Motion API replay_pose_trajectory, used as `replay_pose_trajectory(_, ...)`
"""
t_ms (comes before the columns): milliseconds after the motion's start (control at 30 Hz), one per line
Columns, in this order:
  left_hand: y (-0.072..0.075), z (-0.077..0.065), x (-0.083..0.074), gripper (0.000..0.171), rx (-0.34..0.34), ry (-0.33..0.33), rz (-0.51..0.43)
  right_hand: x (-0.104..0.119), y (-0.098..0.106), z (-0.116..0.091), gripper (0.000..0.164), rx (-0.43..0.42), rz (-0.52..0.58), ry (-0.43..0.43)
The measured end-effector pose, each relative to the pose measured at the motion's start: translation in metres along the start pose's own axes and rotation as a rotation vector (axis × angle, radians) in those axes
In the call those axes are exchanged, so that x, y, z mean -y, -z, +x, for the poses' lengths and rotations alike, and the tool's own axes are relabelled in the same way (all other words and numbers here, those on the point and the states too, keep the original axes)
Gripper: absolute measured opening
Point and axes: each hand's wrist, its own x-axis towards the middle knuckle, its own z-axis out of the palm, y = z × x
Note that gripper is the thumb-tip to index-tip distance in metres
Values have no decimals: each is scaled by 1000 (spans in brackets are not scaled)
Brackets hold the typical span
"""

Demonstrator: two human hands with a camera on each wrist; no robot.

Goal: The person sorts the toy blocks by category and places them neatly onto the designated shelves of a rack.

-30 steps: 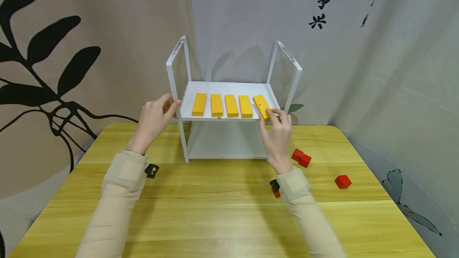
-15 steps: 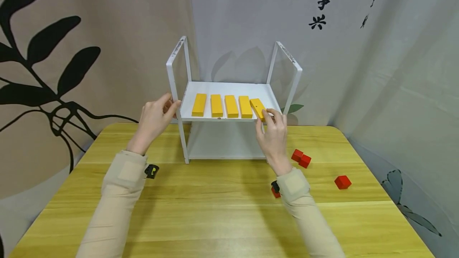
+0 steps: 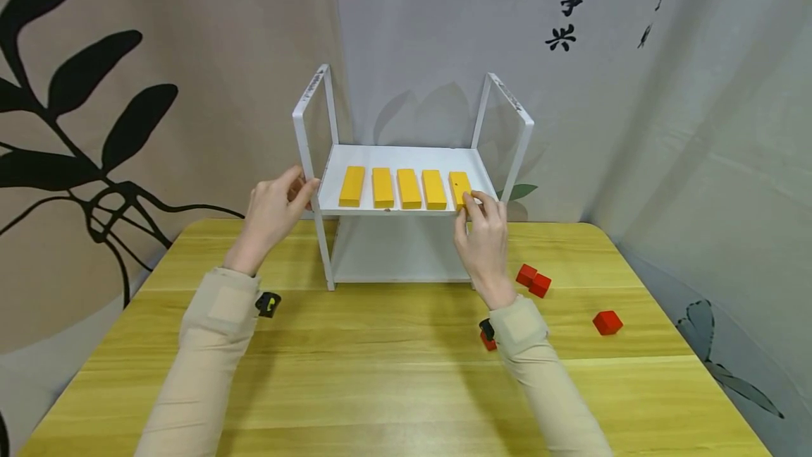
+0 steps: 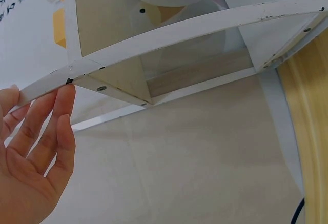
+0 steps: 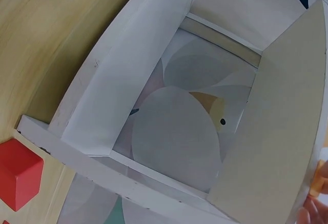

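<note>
Rightmost yellow block (image 3: 458, 186): turning straighter since the earlier frame, now lying nearly parallel to the other yellow blocks (image 3: 409, 189), near the front edge of the upper shelf (image 3: 406, 156).
Likely trouble: unevenly releasing fingers dragging it askew or over that edge.
Right hand (image 3: 485, 247): slightly parted, thumb and fingertips pinching the block's near end.
Left hand (image 3: 271, 214): half-curled, fingertips pinching the white left front post (image 3: 304, 149).
</note>
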Motion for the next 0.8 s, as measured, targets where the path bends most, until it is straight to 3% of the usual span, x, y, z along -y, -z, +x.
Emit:
replay_pose_trajectory(433,0,-1,-1,29,-12,-7,1,-3,1,-4,23,-24,18,33)
replay_pose_trajectory(667,0,-1,-1,30,-14,-9,2,-11,19,-15,20,-53,38,78)
replay_pose_trajectory(800,0,0,-1,30,-17,-11,4,-23,29,-24,21,-13,48,85)
